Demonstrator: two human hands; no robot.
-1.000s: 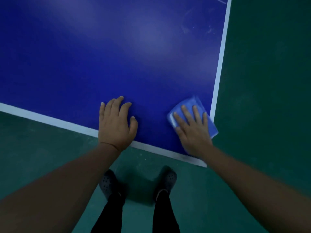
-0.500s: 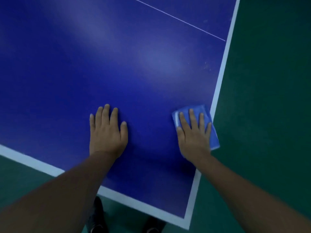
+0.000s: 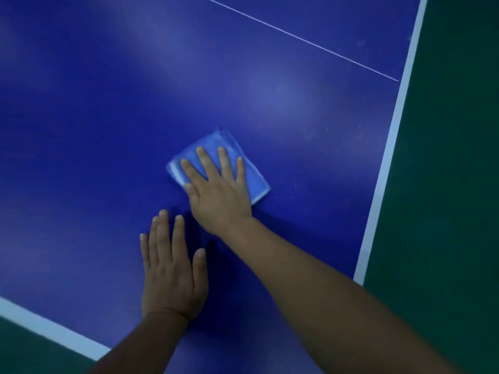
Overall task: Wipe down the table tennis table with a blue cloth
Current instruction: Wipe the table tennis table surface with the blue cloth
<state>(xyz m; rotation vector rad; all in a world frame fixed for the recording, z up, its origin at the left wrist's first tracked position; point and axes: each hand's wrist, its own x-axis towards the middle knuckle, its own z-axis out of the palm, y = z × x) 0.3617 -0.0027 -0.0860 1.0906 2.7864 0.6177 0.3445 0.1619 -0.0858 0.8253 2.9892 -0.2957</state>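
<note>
The dark blue table tennis table (image 3: 94, 117) fills most of the view, with white edge lines at the right and the near left. A folded light blue cloth (image 3: 213, 147) lies flat on it, well in from the right edge. My right hand (image 3: 218, 190) presses down on the cloth with straight, spread fingers and covers its near half. My left hand (image 3: 172, 268) rests flat on the bare table surface, just below and left of the right hand, fingers straight.
A thin white centre line (image 3: 297, 36) crosses the table top at the upper right. Green floor (image 3: 445, 184) lies beyond the right edge and at the bottom left corner. Faint dusty specks (image 3: 318, 136) show right of the cloth.
My right hand has slid the cloth away from the right edge, leftward and further onto the table. The view has shifted forward, so my feet and the near corner are out of sight.
</note>
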